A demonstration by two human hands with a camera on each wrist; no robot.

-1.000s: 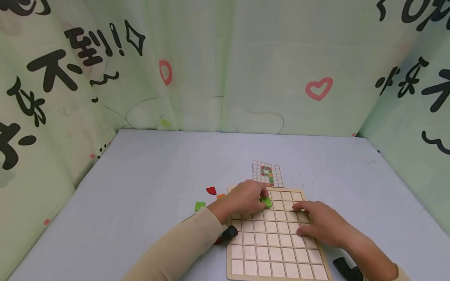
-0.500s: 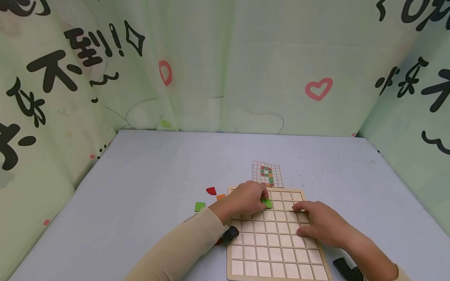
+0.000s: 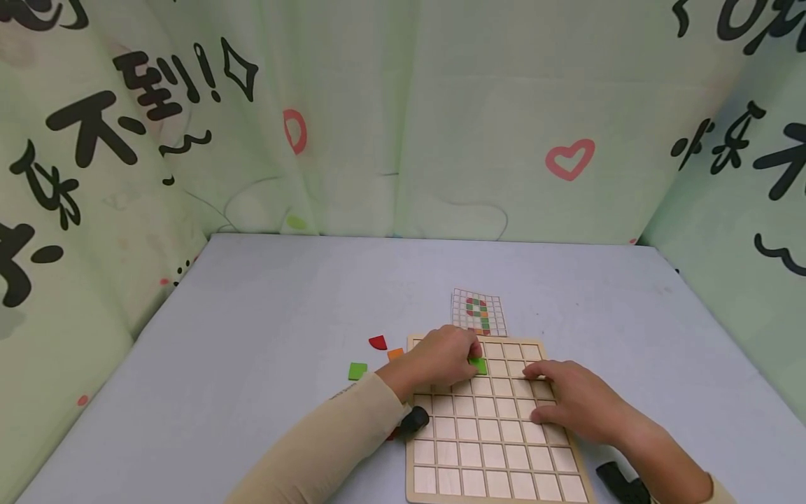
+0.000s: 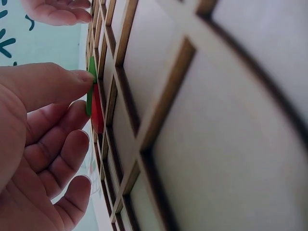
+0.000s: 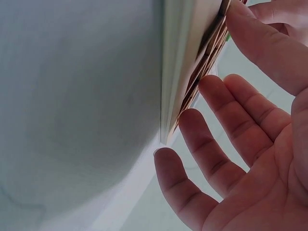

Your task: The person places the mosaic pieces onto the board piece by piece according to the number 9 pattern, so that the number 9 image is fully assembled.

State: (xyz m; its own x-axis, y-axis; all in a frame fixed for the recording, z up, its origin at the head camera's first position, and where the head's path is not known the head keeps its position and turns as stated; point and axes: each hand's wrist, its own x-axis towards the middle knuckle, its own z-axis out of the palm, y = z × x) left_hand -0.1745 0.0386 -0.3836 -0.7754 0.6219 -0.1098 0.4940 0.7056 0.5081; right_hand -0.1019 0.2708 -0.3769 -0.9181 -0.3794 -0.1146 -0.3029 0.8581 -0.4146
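Observation:
A wooden grid board point(image 3: 504, 448) with raised dividers lies on the table. My left hand point(image 3: 443, 355) is over its upper part and pinches a green square tile point(image 3: 480, 366) between thumb and finger. In the left wrist view that green tile point(image 4: 90, 103) stands tilted at the dividers, and a red piece point(image 4: 97, 113) sits in the grid right beside it. My right hand point(image 3: 576, 399) rests on the board's right side with its fingers loosely extended; the right wrist view shows the thumb and fingers point(image 5: 231, 115) along the board's edge, holding no tile.
Behind the board lies a pattern card point(image 3: 497, 308) with a coloured figure on a small grid. Left of the board are a red quarter-round piece point(image 3: 378, 343), an orange piece point(image 3: 395, 353) and another green square point(image 3: 357, 371). Printed curtains point(image 3: 478, 126) surround the white table point(image 3: 283, 301).
My left hand has barely shifted, with the green tile still pinched at nearly the same spot on the board. The right hand stays in place.

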